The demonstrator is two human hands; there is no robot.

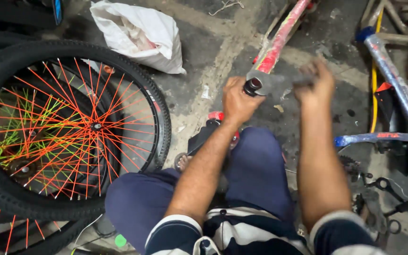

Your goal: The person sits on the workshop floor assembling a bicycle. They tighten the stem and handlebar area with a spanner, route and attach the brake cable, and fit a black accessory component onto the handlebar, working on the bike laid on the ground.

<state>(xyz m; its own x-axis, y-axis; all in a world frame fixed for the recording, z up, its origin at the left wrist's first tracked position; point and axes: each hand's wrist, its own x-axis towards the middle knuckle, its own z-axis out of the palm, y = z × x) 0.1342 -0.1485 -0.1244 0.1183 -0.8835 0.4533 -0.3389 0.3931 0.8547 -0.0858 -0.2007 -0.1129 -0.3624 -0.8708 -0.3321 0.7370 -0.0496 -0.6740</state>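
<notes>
Head view: left hand [238,101] grips red frame's tube end [255,85]; blurred right hand [315,82] seemingly closed on grey wrench [279,81].

Even bright light, right hand [313,81] perhaps motion-blurred

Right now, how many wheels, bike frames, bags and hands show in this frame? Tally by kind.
Wheels with bright spokes: 2 (upper wheel, lower wheel, partly cut off)
Bike frames: 2 (red frame, blue frame)
White bags: 1 (white bag)
Hands: 2 (left hand, right hand)
Total: 7
</notes>
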